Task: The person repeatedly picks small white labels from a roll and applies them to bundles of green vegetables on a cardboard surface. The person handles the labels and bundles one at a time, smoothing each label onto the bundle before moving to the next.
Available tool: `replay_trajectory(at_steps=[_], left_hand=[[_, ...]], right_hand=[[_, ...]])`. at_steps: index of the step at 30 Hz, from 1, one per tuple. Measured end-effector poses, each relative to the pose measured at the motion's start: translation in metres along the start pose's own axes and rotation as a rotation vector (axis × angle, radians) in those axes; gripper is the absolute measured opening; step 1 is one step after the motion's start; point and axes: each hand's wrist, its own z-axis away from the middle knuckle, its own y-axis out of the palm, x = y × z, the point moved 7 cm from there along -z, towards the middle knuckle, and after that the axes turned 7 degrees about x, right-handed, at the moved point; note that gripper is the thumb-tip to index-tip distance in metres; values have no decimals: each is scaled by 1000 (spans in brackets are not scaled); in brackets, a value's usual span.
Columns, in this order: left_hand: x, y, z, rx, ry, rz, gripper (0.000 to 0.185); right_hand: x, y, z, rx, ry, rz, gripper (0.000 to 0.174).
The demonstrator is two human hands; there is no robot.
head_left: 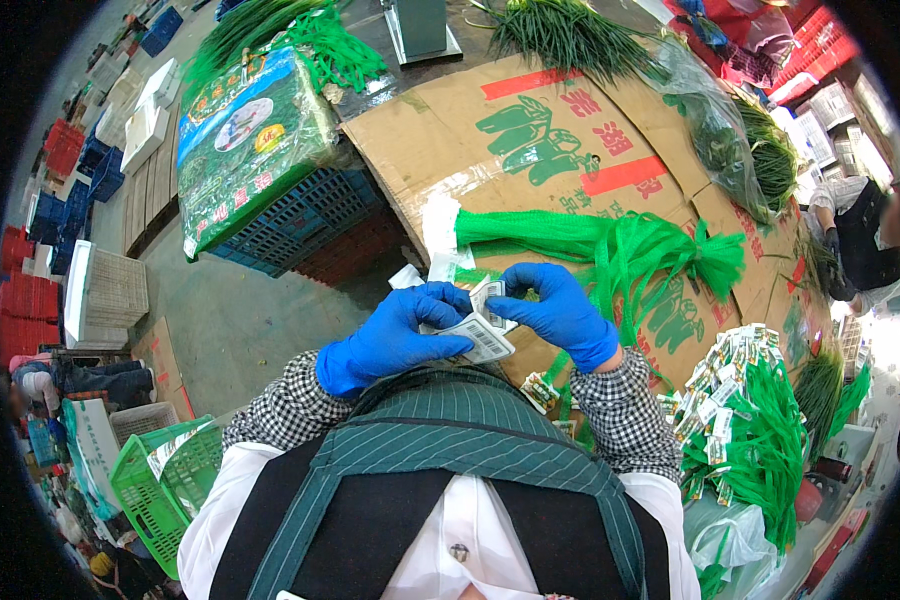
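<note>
In a blue glove, my left hand [401, 334] grips a small stack of white barcode labels [487, 339] in front of my apron. My right hand [559, 311], gloved in blue too, pinches a raised label [487, 294] from that stack between thumb and fingers. Just beyond lies a bundle of green mesh net bags [532, 227] on flattened cardboard [435, 142], with white strips [441, 229] at its left end. A picture-printed tag [540, 391] shows below my right hand, partly hidden by my sleeve and apron.
A heap of tagged green net bags [757, 435] lies at the right. Green onions [562, 34] sit at the back, and more [772, 157] by a clear plastic bag. Stacked blue crates [300, 210] stand left, a green crate [150, 487] lower left. Other people work at both sides.
</note>
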Motion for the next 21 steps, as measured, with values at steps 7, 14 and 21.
replay_trajectory(at_steps=[7, 14, 21], left_hand=[[0, 10, -6, -35, 5, -134, 17], [9, 8, -3, -40, 2, -125, 16], [35, 14, 12, 23, -218, 210, 27]], right_hand=[[-4, 11, -1, -58, -1, -44, 39], [-11, 19, -5, -66, -22, -170, 45], [-17, -3, 9, -224, 112, -255, 12]])
